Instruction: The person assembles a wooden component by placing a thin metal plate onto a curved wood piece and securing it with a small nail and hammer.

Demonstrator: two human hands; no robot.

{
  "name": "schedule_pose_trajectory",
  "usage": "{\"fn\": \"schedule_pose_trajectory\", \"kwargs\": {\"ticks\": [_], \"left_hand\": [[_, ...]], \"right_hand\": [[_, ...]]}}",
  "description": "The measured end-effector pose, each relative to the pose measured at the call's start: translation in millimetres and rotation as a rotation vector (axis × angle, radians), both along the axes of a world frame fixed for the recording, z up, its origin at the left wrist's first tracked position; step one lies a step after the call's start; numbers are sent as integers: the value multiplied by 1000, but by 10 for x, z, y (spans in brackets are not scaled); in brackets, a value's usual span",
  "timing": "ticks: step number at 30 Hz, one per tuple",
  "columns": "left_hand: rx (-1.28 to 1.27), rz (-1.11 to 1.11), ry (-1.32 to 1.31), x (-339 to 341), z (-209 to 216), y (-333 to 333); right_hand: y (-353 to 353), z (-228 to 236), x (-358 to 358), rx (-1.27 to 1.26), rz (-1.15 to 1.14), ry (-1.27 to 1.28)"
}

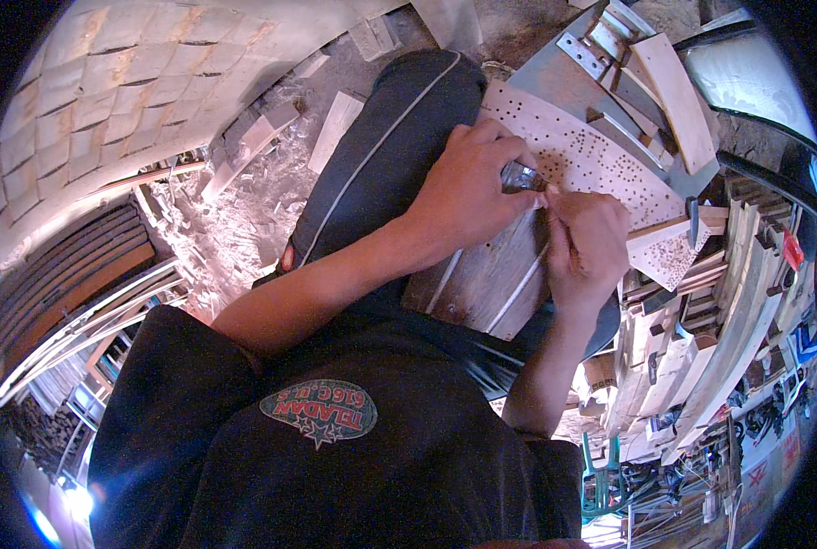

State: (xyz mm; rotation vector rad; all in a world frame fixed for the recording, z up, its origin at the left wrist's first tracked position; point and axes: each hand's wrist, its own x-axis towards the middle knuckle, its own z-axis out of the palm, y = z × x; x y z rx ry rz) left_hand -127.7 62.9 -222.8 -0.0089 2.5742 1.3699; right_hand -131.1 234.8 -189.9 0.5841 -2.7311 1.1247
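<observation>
My left hand [468,188] curls its thumb and fingers around a small dark, shiny object [520,177] that looks like glass or metal. Close against it, my right hand [590,238] is closed in a pinch, and whatever sits between its fingertips is too small to name. Both hands are over a wooden board [491,288] with pale strips, which lies across my lap. Just beyond them, a pale wooden panel [601,156] is dotted with many small dark holes.
Wood offcuts [674,101] and a metal plate lie at the far right. Stacked planks [738,311] fill the right side. Shavings [230,229] cover the floor at left, near a woven wall [125,101] and slatted wood [79,274]. A green plastic chair [602,476] stands lower right.
</observation>
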Motion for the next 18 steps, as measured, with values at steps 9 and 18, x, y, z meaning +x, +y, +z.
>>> {"fn": "schedule_pose_trajectory", "kwargs": {"ticks": [9, 18], "left_hand": [[-3, 5, -15, -2, -6, 9], [3, 3, 3, 17, -5, -2]], "right_hand": [[6, -7, 63, -19, -6, -34], [1, -60, 119, 11, -85, -40]]}}
